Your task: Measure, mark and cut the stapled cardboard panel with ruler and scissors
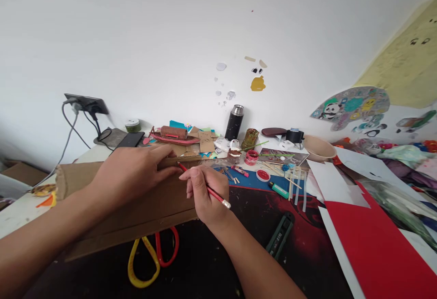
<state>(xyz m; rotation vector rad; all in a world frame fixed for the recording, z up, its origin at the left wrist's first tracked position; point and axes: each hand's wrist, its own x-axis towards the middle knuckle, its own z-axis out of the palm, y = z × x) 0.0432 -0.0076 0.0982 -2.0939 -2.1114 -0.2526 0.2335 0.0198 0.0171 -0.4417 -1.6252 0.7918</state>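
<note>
- Right hand gripped pencil, tip near cardboard.
- Left hand lay on cardboard; couldn't tell if gripping.
- Scissors poked out from underneath.

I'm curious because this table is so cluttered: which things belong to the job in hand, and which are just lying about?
Apparently in use:
pencil, in the right hand
cardboard, under the left hand

Apparently lying about:
scissors, partly under the cardboard
black flask
bowl
red sheet
model boat

Red pencil, slanted; brown cardboard — beneath
</note>
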